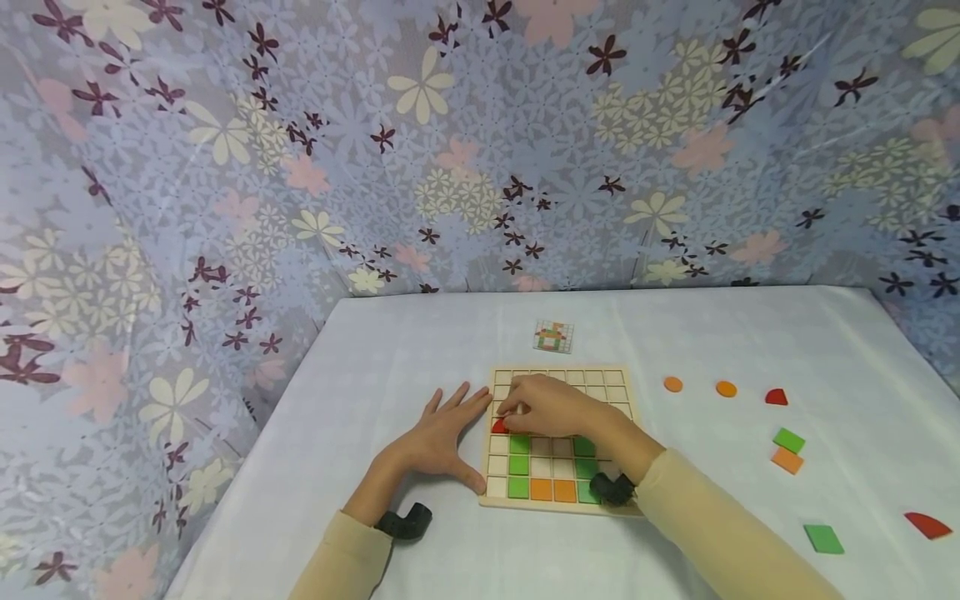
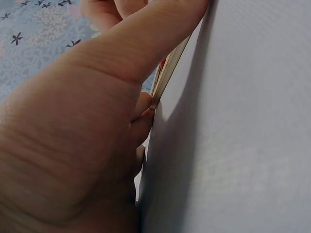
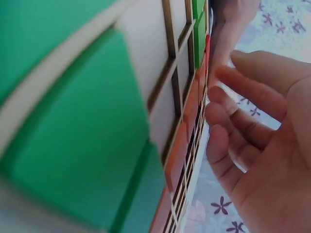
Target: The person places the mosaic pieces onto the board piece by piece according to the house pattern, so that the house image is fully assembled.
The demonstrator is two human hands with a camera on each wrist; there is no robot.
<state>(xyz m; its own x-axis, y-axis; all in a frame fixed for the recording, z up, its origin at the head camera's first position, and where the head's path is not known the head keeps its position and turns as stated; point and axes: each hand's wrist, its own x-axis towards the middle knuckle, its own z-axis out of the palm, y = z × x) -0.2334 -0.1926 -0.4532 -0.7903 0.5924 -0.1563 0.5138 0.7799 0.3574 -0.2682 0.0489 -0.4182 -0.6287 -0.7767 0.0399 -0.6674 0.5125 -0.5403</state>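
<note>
A square wooden grid board (image 1: 525,503) lies on the white-covered table. My left hand (image 1: 435,442) is spread along its left edge, with thumb and fingertips against the rim. Reaching over the board, my right hand (image 1: 551,406) has thumb and index finger at a red quarter-circle tile (image 1: 498,426) in the leftmost column, partly covered by the fingers. Green square tiles (image 1: 518,465) stand in a column beside it, with orange tiles (image 1: 552,490) along the bottom row and more green ones (image 1: 585,468) on the right. In the right wrist view, the fingertips (image 3: 217,141) are close to the board surface.
A small pattern card (image 1: 553,336) lies behind the board. To the right are loose orange discs (image 1: 726,389), a red quarter-circle (image 1: 777,397), a green tile (image 1: 789,440) touching an orange tile (image 1: 787,460), another green tile (image 1: 823,539) and another red quarter-circle (image 1: 927,525). A flowered curtain (image 1: 480,167) hangs behind.
</note>
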